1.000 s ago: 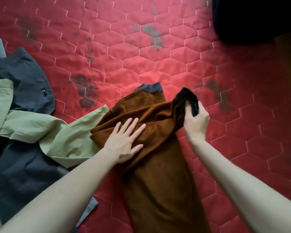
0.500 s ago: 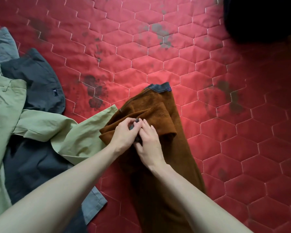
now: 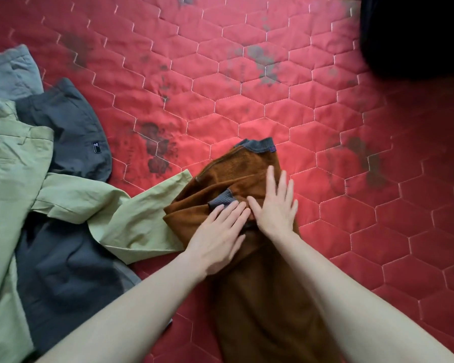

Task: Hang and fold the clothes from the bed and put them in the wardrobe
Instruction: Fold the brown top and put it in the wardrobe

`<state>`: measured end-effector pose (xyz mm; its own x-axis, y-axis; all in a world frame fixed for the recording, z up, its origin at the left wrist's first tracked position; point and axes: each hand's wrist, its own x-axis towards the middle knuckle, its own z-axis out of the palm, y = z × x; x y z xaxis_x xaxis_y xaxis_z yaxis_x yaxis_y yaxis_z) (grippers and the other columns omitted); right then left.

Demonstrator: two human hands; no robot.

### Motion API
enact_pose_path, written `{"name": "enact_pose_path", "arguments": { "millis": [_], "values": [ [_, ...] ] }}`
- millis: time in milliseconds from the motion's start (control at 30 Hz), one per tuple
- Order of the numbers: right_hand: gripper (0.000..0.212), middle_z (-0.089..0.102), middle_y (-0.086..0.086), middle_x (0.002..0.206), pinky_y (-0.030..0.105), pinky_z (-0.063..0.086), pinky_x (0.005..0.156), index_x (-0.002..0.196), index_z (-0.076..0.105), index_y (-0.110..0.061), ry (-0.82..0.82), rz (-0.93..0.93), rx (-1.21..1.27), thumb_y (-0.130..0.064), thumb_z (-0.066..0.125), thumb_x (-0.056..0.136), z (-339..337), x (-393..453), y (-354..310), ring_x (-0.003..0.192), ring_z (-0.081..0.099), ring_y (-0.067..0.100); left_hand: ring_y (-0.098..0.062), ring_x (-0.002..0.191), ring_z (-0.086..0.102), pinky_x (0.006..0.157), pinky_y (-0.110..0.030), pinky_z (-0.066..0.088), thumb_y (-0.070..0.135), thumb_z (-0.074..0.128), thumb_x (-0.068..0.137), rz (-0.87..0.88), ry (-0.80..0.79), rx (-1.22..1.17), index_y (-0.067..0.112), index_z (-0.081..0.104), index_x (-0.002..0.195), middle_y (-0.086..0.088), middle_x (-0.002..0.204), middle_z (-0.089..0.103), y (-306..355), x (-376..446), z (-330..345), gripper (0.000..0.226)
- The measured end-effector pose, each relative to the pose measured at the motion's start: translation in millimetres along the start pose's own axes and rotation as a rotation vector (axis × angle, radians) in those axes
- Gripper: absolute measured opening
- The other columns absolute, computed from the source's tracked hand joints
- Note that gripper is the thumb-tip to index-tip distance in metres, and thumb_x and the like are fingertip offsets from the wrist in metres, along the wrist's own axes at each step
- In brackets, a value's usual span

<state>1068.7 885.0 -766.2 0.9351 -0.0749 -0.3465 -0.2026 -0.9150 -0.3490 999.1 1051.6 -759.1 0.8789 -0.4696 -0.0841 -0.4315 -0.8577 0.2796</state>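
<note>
Brown, plush fabric of the sweater [image 3: 247, 179] is spread on the red bed [image 3: 325, 127] and pressed flat by the left hand [image 3: 218, 235] and right hand [image 3: 275, 205], fingers straight. Soft, light handling is expected; folded edges should be taken.

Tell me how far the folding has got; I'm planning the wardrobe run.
Done: the brown top has a sleeve folded across, its grey cuff lying on the body. In hand: left hand and right hand press it flat. Left: finishing it, the green and dark clothes, the wardrobe.
</note>
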Motion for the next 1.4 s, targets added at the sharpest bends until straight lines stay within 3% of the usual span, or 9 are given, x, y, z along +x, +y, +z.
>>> {"name": "enact_pose_path", "arguments": {
  "millis": [200,300,467,567,700,833,1133,1300,1400],
  "values": [
    [0.11,0.036,0.009,0.157,0.049,0.031,0.114,0.16,0.02,-0.025,0.024,0.213,0.192,-0.065,0.078,0.075,-12.5,16.5,1.6,0.145,0.029,0.033,-0.017,0.158,-0.014,0.13,-0.043,0.004,0.067,0.025,0.1,0.013,-0.23,0.082,0.018,-0.009,0.164,-0.001,0.172,-0.013,-18.2,-1.6,9.4,0.087],
    [0.098,0.05,0.015,0.146,0.047,0.037,0.112,0.145,0.042,-0.014,-0.087,0.335,0.279,-0.067,0.08,0.073,-18.0,16.6,8.1,0.139,0.041,0.036,-0.02,0.159,-0.01,0.13,-0.044,0.006,0.071,0.03,0.097,0.036,-0.211,0.105,0.019,-0.009,0.164,-0.003,0.172,-0.011,-17.6,-4.8,7.2,0.094],
    [0.054,0.069,0.002,0.117,0.025,0.043,0.087,0.124,0.059,-0.015,-0.086,0.075,0.514,-0.041,0.083,0.084,-38.9,18.5,26.7,0.111,0.064,0.021,-0.027,0.16,0.004,0.128,-0.05,0.013,0.057,0.049,0.095,0.014,-0.115,0.172,0.025,-0.007,0.164,-0.007,0.173,0.001,-2.5,-1.0,6.5,0.095],
    [0.047,0.067,-0.004,0.108,0.022,0.042,0.082,0.116,0.056,-0.016,0.083,0.069,0.614,-0.041,0.081,0.086,-47.4,20.3,39.9,0.102,0.064,0.016,-0.029,0.159,0.005,0.126,-0.053,0.014,0.05,0.046,0.098,-0.014,-0.105,0.208,0.025,-0.004,0.165,-0.008,0.173,0.001,5.9,12.4,3.8,0.087],
    [0.084,0.039,0.014,0.155,0.043,0.033,0.118,0.157,0.029,-0.014,0.145,0.085,0.394,-0.053,0.068,0.093,-38.0,22.9,71.1,0.145,0.037,0.032,-0.028,0.16,-0.001,0.126,-0.056,0.008,0.055,0.029,0.105,0.019,-0.101,0.235,0.026,-0.001,0.165,-0.01,0.173,-0.003,27.6,15.1,10.0,0.074],
    [0.074,0.008,0.008,0.173,0.05,0.027,0.122,0.165,0.015,-0.025,0.298,-0.369,-0.116,-0.044,0.051,0.104,-31.1,-16.4,95.3,0.159,0.012,0.028,-0.03,0.159,-0.001,0.125,-0.059,0.009,0.06,0.029,0.104,0.085,-0.13,0.24,0.027,0.012,0.165,-0.011,0.173,0.002,53.5,-20.0,32.9,0.072],
    [0.062,0.007,0.0,0.174,0.05,0.025,0.125,0.166,0.012,-0.03,-0.115,-0.721,-0.469,-0.033,0.032,0.106,-1.2,-135.6,206.8,0.16,0.005,0.023,-0.033,0.158,0.014,0.126,-0.053,0.016,0.037,0.044,0.089,0.368,-0.218,0.261,0.017,0.019,0.164,-0.013,0.171,0.015,95.7,-101.5,66.0,0.082],
    [0.104,-0.002,0.002,0.174,0.048,0.019,0.128,0.166,0.004,-0.028,-0.262,-0.958,-0.621,-0.001,0.053,0.079,-27.1,-154.4,246.6,0.16,-0.002,0.023,-0.031,0.151,0.034,0.123,-0.051,0.02,0.019,0.033,0.098,0.638,-0.161,0.4,0.017,0.032,0.161,-0.014,0.166,0.03,86.7,-141.1,71.1,0.063],
    [0.109,-0.006,0.003,0.174,0.049,0.011,0.129,0.166,-0.002,-0.027,-0.373,-1.167,-0.726,-0.009,0.056,0.076,-38.9,-164.3,270.5,0.16,-0.006,0.023,-0.029,0.154,0.026,0.126,-0.053,0.021,0.016,0.033,0.099,0.734,-0.17,0.391,0.02,0.025,0.163,-0.011,0.169,0.023,108.9,-167.9,78.9,0.065]
  ]
}}
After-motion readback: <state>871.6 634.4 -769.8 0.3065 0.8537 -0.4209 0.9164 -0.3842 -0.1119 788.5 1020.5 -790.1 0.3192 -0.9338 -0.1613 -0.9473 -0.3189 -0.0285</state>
